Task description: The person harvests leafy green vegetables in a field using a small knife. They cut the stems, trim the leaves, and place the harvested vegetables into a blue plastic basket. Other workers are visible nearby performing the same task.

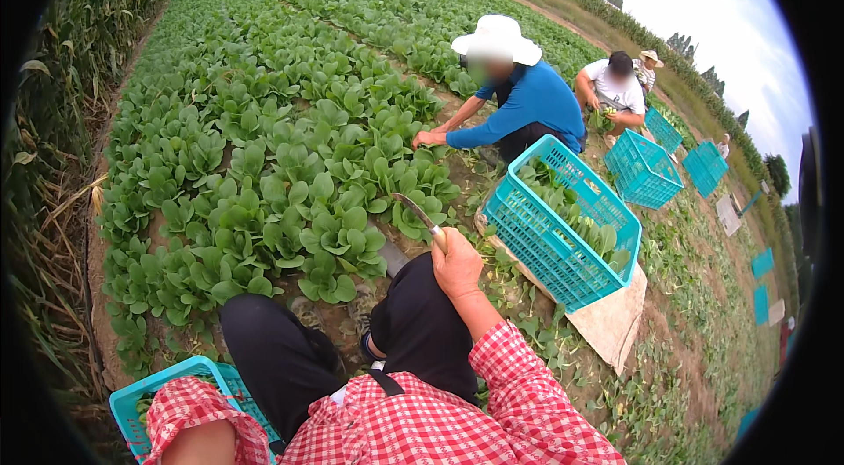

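Note:
My right hand (458, 264) grips the pale handle of a small curved harvesting knife (417, 212) above my right knee. The blade points up and left, over the edge of the leafy greens. These greens (326, 231), low rosettes with broad rounded leaves that look like bok choy, grow densely in front of my knees. My left hand is out of view; only its checked sleeve (198, 409) and bare forearm show at the bottom. Under that arm stands a teal plastic crate (175, 369) with some greenery inside, mostly hidden by the sleeve.
To my right, a teal crate (560, 247) of cut greens rests on a pale sack (616, 316). A co-worker in a blue top (537, 106) reaches into the plants nearby. Another person (613, 92) crouches behind, near more crates (643, 168). Tall dry corn stalks (66, 89) border the left.

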The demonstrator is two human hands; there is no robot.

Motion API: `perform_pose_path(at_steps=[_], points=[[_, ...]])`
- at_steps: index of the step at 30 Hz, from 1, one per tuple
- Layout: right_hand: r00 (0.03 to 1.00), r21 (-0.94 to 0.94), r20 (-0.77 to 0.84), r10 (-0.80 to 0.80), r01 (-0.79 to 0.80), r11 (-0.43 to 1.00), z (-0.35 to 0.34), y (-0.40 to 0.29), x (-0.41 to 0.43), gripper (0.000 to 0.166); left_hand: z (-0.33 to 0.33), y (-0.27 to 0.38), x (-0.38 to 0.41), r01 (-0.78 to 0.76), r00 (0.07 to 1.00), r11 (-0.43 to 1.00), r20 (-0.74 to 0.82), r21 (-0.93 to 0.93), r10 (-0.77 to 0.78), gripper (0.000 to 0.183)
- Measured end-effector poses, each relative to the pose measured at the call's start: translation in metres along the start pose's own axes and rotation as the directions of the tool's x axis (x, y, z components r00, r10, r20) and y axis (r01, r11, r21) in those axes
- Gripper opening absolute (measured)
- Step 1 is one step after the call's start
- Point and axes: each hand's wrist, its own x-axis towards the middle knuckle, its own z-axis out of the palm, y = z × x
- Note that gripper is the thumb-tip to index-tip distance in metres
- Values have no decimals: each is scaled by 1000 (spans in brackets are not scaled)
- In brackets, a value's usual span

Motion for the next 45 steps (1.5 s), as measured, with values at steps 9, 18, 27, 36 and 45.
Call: perform_pose_path(at_steps=[9, 18, 27, 36, 45], points=[[999, -2, -33, -19, 19, 1000, 3, 2, 0, 16, -2, -1, -3, -11, 1000, 1000, -9, 2, 11, 43], [1000, -31, 15, -4, 5, 1000, 0, 4, -1, 13, 0, -2, -7, 9, 999, 1000, -32, -19, -9, 42], [999, -51, 29, -22, 24, 998, 5, 3, 2, 14, -2, -2, -8, -5, 999, 1000, -32, -24, 4, 41], [999, -67, 37, -4, 6, 998, 7, 3, 1, 15, -4, 0, -16, -16, 1000, 1000, -25, -22, 15, 40], [999, -68, 31, -33, 35, 997, 2, 2, 2, 14, 0, -2, -18, -10, 1000, 1000, -4, -15, 10, 39]])
